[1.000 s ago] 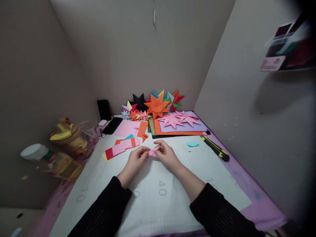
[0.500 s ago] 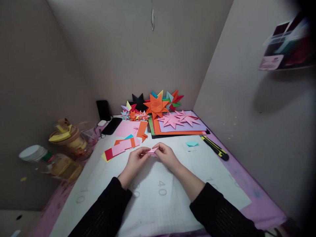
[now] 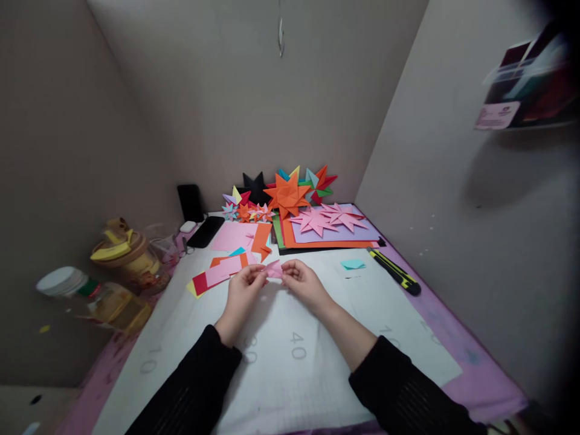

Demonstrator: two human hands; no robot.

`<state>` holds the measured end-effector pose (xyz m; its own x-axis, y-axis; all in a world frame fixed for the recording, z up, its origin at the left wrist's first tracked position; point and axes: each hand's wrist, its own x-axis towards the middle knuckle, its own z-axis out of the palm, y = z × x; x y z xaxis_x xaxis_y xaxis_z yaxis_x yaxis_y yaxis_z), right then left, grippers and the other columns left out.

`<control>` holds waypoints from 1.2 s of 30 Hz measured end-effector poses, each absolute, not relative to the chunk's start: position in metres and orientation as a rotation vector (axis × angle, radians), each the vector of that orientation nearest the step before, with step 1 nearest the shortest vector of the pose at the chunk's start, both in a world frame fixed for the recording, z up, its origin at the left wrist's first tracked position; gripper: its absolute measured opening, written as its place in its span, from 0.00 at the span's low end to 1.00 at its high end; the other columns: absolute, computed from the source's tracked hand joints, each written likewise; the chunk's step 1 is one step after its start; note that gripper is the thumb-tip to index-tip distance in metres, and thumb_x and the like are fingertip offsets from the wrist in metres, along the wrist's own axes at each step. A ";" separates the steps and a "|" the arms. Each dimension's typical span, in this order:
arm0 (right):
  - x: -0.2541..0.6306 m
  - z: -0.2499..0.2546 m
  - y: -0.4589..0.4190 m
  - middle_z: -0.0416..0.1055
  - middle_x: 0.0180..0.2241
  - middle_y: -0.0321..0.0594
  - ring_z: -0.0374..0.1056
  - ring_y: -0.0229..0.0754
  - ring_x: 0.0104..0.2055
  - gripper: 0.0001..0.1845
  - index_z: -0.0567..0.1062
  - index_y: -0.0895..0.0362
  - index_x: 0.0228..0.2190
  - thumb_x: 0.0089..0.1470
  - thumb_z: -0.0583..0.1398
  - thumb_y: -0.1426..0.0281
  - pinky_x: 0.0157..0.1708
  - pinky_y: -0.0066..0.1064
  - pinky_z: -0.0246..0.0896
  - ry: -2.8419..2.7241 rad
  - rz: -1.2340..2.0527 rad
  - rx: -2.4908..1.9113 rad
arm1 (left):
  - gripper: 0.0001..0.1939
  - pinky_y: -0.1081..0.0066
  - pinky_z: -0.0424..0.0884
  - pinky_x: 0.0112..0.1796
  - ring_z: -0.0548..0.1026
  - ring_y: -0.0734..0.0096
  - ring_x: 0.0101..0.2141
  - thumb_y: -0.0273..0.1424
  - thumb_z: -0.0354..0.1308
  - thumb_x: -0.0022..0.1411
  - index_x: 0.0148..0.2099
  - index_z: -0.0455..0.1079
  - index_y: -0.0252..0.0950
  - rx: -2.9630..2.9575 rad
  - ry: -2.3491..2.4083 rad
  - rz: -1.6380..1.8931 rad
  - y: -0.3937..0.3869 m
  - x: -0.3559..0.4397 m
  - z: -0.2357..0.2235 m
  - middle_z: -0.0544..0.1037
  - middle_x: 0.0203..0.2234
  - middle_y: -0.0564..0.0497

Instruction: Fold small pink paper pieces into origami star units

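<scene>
A small piece of pink paper [image 3: 273, 269] with folds in it is held up over the mat, in the middle of the head view. My left hand [image 3: 244, 289] pinches its left side between thumb and fingers. On the right side, my right hand [image 3: 304, 284] grips the edge with closed fingertips. The fingers cover both ends of the paper. Just beyond my left hand lie pink paper strips [image 3: 223, 271], with a red piece [image 3: 199, 284] beside them. A folded light-blue paper [image 3: 353, 264] rests on the mat to the right of my right hand.
Folded paper stars [image 3: 287, 193] lean on the back wall. Pink stars [image 3: 313, 221] lie on stacked coloured sheets [image 3: 328, 244]. A box cutter [image 3: 395, 272] is at the right edge of the white mat [image 3: 326, 380]. Phone [image 3: 206, 232], lidded cup [image 3: 129, 254] and bottle [image 3: 115, 305] stand left.
The pink paper has been raised slightly and turned, so more of its face shows. My hands have drawn a little apart, with both still on it.
</scene>
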<state>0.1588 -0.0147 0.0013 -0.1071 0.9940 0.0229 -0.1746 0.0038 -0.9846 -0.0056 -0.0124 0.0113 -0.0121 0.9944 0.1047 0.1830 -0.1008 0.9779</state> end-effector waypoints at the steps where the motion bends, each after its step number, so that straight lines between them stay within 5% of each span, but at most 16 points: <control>1: 0.158 0.002 -0.015 0.67 0.26 0.32 0.65 0.35 0.26 0.12 0.68 0.56 0.31 0.42 0.63 0.68 0.23 0.25 0.57 -1.154 1.352 -1.010 | 0.16 0.74 0.69 0.30 0.76 0.70 0.26 0.37 0.61 0.53 0.42 0.71 0.33 1.393 1.303 1.220 -0.012 -0.006 0.011 0.78 0.25 0.50; 8: 0.157 0.003 -0.018 0.68 0.19 0.31 0.61 0.33 0.20 0.13 0.69 0.56 0.26 0.39 0.66 0.66 0.19 0.23 0.51 -1.029 1.392 -1.009 | 0.14 0.74 0.70 0.30 0.77 0.70 0.28 0.36 0.61 0.53 0.39 0.71 0.32 1.356 1.255 1.219 -0.015 -0.001 0.011 0.78 0.26 0.49; 23: 0.157 0.006 -0.016 0.72 0.21 0.34 0.66 0.33 0.25 0.12 0.76 0.58 0.22 0.31 0.71 0.69 0.29 0.26 0.59 -0.719 1.630 -0.855 | 0.05 0.70 0.70 0.36 0.77 0.68 0.34 0.30 0.58 0.55 0.36 0.71 0.35 1.515 1.226 1.294 -0.019 -0.001 0.010 0.79 0.31 0.49; 36: 0.160 0.004 -0.016 0.72 0.23 0.35 0.66 0.37 0.27 0.06 0.77 0.57 0.27 0.43 0.65 0.68 0.30 0.30 0.61 -1.221 1.267 -0.972 | 0.06 0.72 0.71 0.33 0.76 0.70 0.30 0.27 0.57 0.54 0.35 0.73 0.35 1.680 1.266 1.226 -0.024 0.001 0.019 0.79 0.29 0.50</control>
<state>0.1603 -0.0161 0.0037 -0.0918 0.9891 0.1155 -0.1520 0.1008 -0.9832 0.0009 -0.0244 0.0192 0.0775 0.9586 0.2741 0.3048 -0.2845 0.9089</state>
